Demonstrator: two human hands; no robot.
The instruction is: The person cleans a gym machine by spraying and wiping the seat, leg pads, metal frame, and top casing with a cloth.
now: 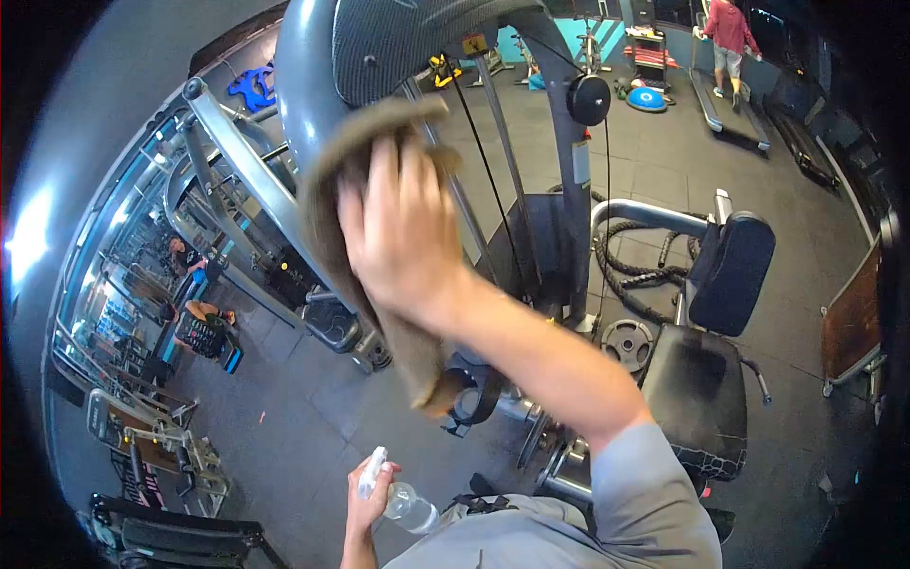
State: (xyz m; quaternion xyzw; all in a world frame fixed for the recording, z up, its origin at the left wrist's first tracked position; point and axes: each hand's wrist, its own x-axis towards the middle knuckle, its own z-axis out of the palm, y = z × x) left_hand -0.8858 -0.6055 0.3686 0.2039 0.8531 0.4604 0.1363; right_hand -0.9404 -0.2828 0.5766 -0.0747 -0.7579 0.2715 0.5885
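My right hand is raised in front of me, fingers curled over a brown cloth. The cloth lies against the dark frame of a gym machine, and its lower end hangs down past my wrist. Low in the view, my left hand is closed around the neck of a clear spray bottle with a white trigger head, close to my body.
A padded seat and backrest stand at the right, near a weight plate and coiled rope. One person is on a treadmill. Another person shows at the left among machines.
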